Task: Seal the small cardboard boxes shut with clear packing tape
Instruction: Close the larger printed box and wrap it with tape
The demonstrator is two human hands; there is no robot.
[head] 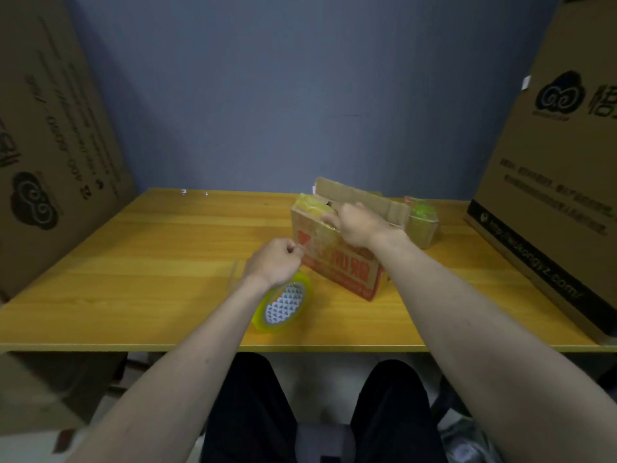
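A small cardboard box point(337, 265) with red print stands on the yellow wooden table point(133, 279), one top flap still raised behind it. My right hand point(357, 223) rests on the box's top edge, fingers curled over the taped flap. My left hand point(277, 262) is curled just left of the box and seems to pinch a strip of clear tape at its side. A roll of clear yellowish tape point(283, 304) lies tilted on the table under my left wrist. A second small taped box point(422, 222) sits behind the first, to the right.
Large cardboard cartons lean at both sides: one at the left point(50, 145), one at the right point(551, 178) resting on the table's right end. A blue wall stands behind. The table's front edge is near my knees.
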